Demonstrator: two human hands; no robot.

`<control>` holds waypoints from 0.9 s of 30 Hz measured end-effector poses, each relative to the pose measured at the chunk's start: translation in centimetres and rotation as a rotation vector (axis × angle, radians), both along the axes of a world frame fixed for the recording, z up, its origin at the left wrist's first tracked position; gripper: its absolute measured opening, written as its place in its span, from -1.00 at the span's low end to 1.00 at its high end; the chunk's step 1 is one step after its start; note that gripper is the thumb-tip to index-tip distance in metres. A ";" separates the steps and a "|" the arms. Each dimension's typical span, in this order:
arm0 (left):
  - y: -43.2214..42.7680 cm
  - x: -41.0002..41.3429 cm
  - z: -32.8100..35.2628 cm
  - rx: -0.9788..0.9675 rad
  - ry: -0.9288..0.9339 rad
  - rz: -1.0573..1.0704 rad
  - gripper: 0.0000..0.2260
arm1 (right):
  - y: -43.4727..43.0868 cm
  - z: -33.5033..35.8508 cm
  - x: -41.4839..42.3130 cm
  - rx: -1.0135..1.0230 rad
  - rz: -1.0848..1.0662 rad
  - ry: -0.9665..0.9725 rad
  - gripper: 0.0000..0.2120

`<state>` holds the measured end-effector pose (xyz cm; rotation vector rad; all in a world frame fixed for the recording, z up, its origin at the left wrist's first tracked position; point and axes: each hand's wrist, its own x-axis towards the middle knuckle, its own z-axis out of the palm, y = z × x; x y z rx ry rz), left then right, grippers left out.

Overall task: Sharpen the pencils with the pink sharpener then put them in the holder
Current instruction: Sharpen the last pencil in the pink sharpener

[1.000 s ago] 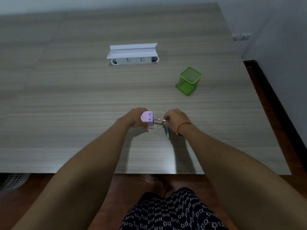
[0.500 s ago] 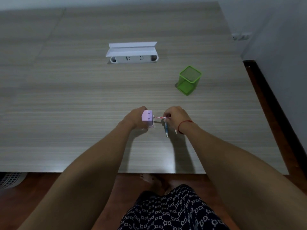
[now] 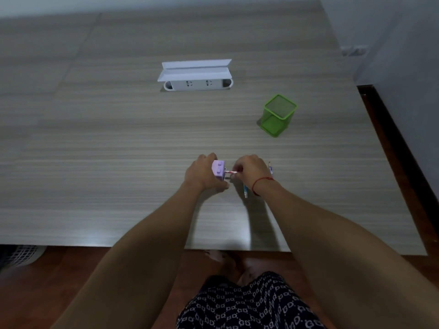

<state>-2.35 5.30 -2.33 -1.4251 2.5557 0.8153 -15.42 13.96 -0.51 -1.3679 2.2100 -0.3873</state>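
Left hand (image 3: 203, 175) grips the pink sharpener (image 3: 218, 170) on the counter (image 3: 118, 162); right hand (image 3: 252, 170) pinches a pencil (image 3: 231, 172) set into its side; green holder (image 3: 278, 115) stands well apart, farther right

1. Wide grey wood-grain table (image 3: 118, 150) fills the view.
2. Pale plain wall (image 3: 403, 55), far and right.
3. Reddish-brown wooden floor (image 3: 71, 264), near and right.
4. White lattice basket (image 3: 19, 255) on it, near left.

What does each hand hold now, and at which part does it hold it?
The left hand grips the pink sharpener by its body. The right hand pinches the red-striped pencil by its shaft, close to the sharpener.
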 end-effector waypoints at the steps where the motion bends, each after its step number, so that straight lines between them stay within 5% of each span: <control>1: 0.1 0.0 0.0 -0.006 0.003 0.013 -0.46 | -0.1 0.1 0.0 -0.005 -0.003 0.003 -0.85; 27: -1.1 0.3 -0.5 0.041 -0.089 -0.058 -0.55 | -2.4 1.0 1.2 0.045 0.116 0.049 -0.84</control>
